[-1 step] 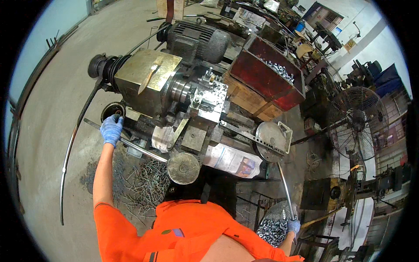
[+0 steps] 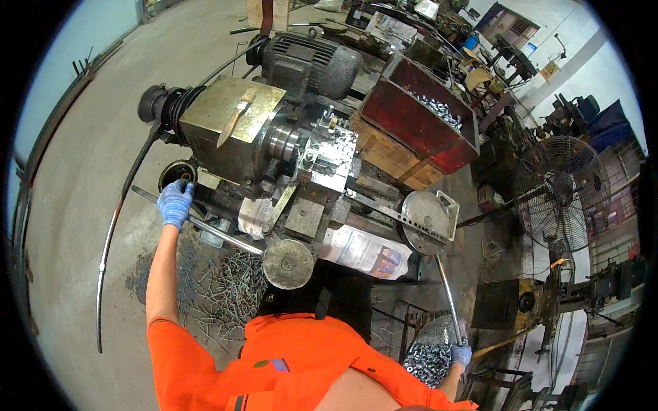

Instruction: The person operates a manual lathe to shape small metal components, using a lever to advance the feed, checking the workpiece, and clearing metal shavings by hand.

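Observation:
My left hand (image 2: pixel 175 203), in a blue glove, is stretched out to the left of a worn metalworking machine (image 2: pixel 233 123). It grips a long steel rod (image 2: pixel 223 236) that runs slantwise along the machine's front, just below a round black tub (image 2: pixel 171 171). My right hand (image 2: pixel 460 355), also in a blue glove, is low at my right side. It holds the lower end of a thin steel lever (image 2: pixel 445 294) that rises to a round metal plate (image 2: pixel 421 219). A wire basket of small metal nuts (image 2: pixel 426 356) sits right beside that hand.
A grey motor (image 2: pixel 312 61) sits behind the machine, and a red bin of nuts (image 2: pixel 418 116) stands on wooden crates. A handwheel (image 2: pixel 288 264) and a sheet of printed paper (image 2: pixel 363 250) are at the front. Metal swarf (image 2: pixel 223 288) litters the floor. A standing fan (image 2: pixel 562 185) is at right.

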Demonstrator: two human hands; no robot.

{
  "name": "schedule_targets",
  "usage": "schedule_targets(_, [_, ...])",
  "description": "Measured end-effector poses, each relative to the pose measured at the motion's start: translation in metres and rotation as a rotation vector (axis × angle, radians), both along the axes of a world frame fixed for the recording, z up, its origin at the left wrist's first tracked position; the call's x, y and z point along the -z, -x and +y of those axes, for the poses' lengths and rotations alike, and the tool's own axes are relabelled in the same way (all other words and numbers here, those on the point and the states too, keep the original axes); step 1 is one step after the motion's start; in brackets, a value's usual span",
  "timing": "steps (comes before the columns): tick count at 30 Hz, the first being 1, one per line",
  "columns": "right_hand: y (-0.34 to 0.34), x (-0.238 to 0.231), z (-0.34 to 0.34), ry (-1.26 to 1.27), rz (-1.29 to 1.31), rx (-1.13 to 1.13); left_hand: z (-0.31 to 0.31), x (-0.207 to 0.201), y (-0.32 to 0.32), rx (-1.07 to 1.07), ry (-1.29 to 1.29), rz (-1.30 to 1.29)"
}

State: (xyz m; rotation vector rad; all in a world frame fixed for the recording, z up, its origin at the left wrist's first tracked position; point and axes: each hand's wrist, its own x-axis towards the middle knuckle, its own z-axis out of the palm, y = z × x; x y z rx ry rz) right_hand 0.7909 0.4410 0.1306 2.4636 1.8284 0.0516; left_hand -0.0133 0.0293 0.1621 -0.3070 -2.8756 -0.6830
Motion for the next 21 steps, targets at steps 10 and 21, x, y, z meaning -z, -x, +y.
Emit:
schedule_targets(10, [0.006,-0.002,-0.007,0.033,-0.068,0.033,0.0,0.001,0.001,0.003,0.038,0.039])
schedule_targets(21, [-0.016,0.017,-0.004,-0.006,-0.041,-0.005,0.001,0.002,0.003,-0.013,0.04,-0.001])
